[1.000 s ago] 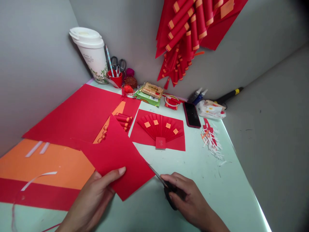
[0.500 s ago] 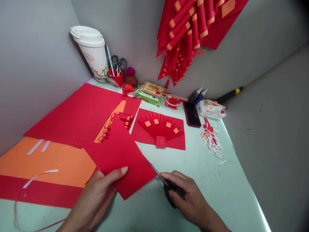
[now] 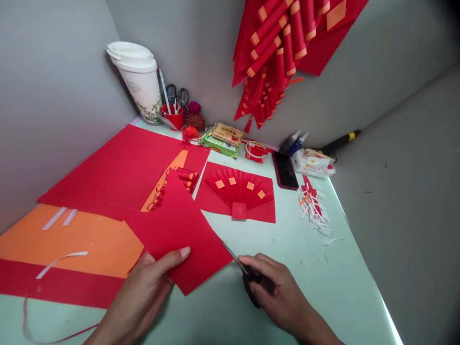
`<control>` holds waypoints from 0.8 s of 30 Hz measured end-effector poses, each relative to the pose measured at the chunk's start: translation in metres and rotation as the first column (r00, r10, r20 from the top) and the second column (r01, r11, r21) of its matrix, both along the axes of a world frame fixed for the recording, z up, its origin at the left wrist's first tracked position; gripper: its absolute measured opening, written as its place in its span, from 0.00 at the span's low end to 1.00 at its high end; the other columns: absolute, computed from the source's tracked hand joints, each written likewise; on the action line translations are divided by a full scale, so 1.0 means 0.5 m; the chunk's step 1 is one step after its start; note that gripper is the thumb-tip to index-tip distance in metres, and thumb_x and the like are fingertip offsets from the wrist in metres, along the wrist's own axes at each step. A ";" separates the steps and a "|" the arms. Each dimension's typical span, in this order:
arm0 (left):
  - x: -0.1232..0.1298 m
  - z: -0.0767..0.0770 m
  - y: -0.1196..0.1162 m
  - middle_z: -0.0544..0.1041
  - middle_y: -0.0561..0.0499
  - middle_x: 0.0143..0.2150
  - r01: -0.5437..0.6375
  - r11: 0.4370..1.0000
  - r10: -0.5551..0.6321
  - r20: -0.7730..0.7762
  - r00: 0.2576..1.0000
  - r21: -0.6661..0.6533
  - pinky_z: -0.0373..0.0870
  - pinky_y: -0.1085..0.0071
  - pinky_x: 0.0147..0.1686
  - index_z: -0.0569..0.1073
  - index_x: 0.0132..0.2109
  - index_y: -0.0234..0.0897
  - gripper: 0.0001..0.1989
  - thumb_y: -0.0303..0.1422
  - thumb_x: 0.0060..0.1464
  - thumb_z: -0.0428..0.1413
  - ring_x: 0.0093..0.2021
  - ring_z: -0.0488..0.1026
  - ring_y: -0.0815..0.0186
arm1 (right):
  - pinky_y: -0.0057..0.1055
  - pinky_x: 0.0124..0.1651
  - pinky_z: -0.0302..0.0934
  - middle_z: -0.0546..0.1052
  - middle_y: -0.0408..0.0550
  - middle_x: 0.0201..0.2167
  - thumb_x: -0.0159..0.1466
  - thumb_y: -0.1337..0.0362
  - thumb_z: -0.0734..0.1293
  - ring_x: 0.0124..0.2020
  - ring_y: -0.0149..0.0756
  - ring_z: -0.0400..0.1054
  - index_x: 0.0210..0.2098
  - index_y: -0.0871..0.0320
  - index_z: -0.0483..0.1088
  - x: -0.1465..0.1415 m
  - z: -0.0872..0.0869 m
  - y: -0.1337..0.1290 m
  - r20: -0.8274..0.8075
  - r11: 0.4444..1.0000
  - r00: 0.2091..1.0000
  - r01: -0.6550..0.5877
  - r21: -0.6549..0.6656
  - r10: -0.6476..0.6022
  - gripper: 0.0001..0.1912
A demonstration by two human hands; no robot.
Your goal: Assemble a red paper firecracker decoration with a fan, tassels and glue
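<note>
My left hand (image 3: 154, 282) is closed on a sheet of red paper (image 3: 190, 230), its thumb lying on top and its other fingers underneath. The sheet is held above the table and has a notched upper left side. Around the handles of black-handled scissors (image 3: 247, 278) my right hand (image 3: 276, 290) is closed. The scissors' blades meet the sheet's right edge; how far apart they are I cannot tell. Past the sheet, a folded red paper fan (image 3: 239, 189) with small orange squares lies on a red card.
Large red sheets (image 3: 108, 167) and an orange sheet (image 3: 72, 242) cover the left side. A phone (image 3: 285, 170) and paper scraps (image 3: 316, 211) lie on the right. Along the wall stand a white cup (image 3: 138, 84) and a red pen holder (image 3: 174, 117). Red paper firecrackers (image 3: 276, 48) hang above.
Very little differs. The view has shifted slightly, while the sheet and the scissors keep almost the same place in my hands.
</note>
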State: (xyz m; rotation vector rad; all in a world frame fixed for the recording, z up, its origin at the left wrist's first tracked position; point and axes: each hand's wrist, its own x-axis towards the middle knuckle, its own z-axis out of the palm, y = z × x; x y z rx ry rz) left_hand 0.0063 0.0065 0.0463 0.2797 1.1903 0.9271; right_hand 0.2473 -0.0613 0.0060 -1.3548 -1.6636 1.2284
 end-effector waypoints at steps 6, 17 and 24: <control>0.008 0.005 -0.002 0.84 0.45 0.48 -0.007 1.000 0.008 0.028 1.000 -0.006 0.82 0.65 0.38 0.80 0.49 0.40 0.26 0.24 0.40 0.70 0.44 0.82 0.51 | 0.29 0.36 0.63 0.72 0.45 0.35 0.61 0.74 0.63 0.34 0.33 0.67 0.58 0.49 0.70 -0.005 0.003 0.000 -0.006 1.000 1.000 0.010 0.030 -0.009 0.28; 0.009 0.007 -0.004 0.84 0.44 0.47 -0.021 0.999 0.023 0.038 0.999 -0.033 0.82 0.62 0.41 0.80 0.50 0.38 0.27 0.21 0.38 0.69 0.46 0.82 0.48 | 0.31 0.37 0.65 0.72 0.46 0.36 0.64 0.71 0.63 0.34 0.35 0.67 0.59 0.50 0.70 -0.003 0.002 -0.002 -0.004 0.999 1.000 0.006 0.047 -0.006 0.25; 0.006 0.003 -0.002 0.84 0.44 0.48 -0.001 0.999 0.003 0.045 0.999 -0.034 0.83 0.62 0.40 0.80 0.50 0.39 0.28 0.21 0.38 0.69 0.46 0.82 0.47 | 0.30 0.36 0.64 0.72 0.46 0.35 0.63 0.71 0.63 0.33 0.34 0.67 0.58 0.51 0.71 -0.004 0.001 -0.002 0.020 0.999 1.000 0.005 0.045 -0.006 0.25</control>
